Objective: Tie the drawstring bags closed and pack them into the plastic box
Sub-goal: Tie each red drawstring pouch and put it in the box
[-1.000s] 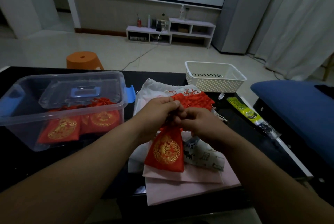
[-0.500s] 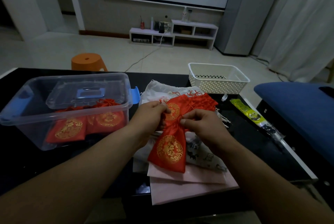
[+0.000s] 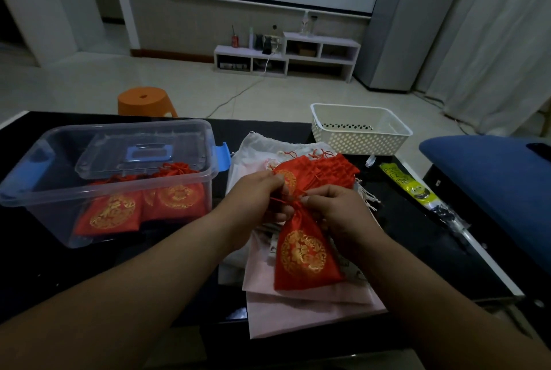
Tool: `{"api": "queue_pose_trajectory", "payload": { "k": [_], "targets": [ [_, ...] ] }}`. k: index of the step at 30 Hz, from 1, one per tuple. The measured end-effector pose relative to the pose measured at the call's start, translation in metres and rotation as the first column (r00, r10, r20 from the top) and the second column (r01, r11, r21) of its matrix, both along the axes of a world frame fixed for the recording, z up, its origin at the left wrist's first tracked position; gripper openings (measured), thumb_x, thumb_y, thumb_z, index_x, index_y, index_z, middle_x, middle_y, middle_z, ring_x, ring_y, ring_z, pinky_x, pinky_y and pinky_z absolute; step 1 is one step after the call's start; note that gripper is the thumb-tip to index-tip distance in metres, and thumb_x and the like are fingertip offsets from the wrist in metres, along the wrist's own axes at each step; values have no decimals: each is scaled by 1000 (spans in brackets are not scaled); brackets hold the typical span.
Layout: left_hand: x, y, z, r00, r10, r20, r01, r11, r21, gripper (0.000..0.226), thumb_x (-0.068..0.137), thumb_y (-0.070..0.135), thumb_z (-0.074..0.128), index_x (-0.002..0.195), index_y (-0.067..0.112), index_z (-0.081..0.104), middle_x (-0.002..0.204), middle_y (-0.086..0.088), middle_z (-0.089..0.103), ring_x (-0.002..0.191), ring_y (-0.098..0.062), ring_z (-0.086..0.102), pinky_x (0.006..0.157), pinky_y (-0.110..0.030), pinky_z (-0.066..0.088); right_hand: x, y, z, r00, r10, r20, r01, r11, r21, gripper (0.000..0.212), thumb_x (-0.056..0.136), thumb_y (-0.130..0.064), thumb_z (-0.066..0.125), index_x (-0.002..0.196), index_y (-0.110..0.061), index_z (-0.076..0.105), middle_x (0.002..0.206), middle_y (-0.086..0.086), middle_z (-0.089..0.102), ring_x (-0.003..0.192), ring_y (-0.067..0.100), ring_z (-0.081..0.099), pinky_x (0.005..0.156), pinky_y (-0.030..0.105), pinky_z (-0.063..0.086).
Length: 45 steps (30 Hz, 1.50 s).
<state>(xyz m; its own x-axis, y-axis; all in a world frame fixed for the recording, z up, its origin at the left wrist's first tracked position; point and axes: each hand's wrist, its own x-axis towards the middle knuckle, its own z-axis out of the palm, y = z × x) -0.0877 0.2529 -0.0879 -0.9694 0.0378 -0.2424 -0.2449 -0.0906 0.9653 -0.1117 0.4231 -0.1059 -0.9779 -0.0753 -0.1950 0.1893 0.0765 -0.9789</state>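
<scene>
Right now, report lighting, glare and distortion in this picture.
Head view: dim, bluish light, yet the red satin drawstring bag with gold emblem, pinched by left hand and right hand, looks sharp; the glossy black table mirrors a pale patch near its front edge; wide-angle lens splays verticals beside the grey back wall.

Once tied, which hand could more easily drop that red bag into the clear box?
Probably the left hand: it and the right hand both pinch the red bag, but the plastic box sits to the left.
</scene>
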Motion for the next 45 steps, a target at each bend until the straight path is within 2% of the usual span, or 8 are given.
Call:
{"api": "queue_pose_trajectory", "payload": {
  "k": [7,12,16,22,33,37,41,45],
  "targets": [
    [6,10,-13,990,-131,-48,107,934,-339,36,109,30,46,102,1,66,102,-21,74,97,-40,72,86,-53,58,5,3,-8,997,28,-77,-16,989,146,5,89,-7,76,84,-6,73,74,6,77,60,11,69,50,21,50],
    [2,5,-15,993,-115,-15,106,952,-288,35,109,29,47,101,1,65,96,-22,73,80,-31,69,73,-42,53,5,4,-7,975,128,-184,-80,965,249,4,88,-7,77,88,-7,73,80,9,77,70,18,73,57,23,54],
    [-3,-2,-8,993,-58,-99,36,978,-204,31,109,24,49,101,0,66,86,-17,72,75,-24,68,73,-35,58,1,6,-3,971,211,-117,-175,949,261,4,91,-5,73,92,-2,70,73,21,70,57,18,63,50,26,51],
    [-7,-3,-4,995,-13,-96,6,997,-75,29,108,23,51,103,1,69,88,-11,67,68,-17,65,66,-30,58,0,3,-3,940,338,-47,-315,914,256,6,94,-5,70,92,-4,76,67,11,68,58,16,63,55,26,53],
    [-7,-9,3,987,-35,-160,17,993,-113,32,106,27,53,105,5,76,87,0,71,73,-15,58,73,-32,50,4,-2,2,909,418,-5,-408,890,201,9,95,-7,70,92,-2,78,66,12,64,58,20,61,56,28,53],
    [-2,-2,6,973,-105,-208,64,978,-196,28,106,30,54,107,17,79,96,5,75,82,-12,64,76,-26,53,9,-7,5,873,484,-57,-455,851,262,19,94,-5,70,78,-11,78,62,10,66,55,20,63,54,26,51],
    [1,-3,7,953,-191,-233,102,933,-346,27,107,40,52,122,27,69,108,6,72,95,-7,68,75,-18,56,4,0,6,900,424,-107,-392,890,232,12,95,-4,69,85,-1,74,65,14,65,55,22,61,55,29,52],
    [12,-9,-3,905,-369,-213,144,735,-662,31,104,39,59,133,31,59,114,7,69,102,-7,67,88,-29,57,-1,13,8,925,366,-101,-351,926,139,15,96,-6,68,98,9,69,76,20,64,63,23,61,55,27,53]
  ]
}}
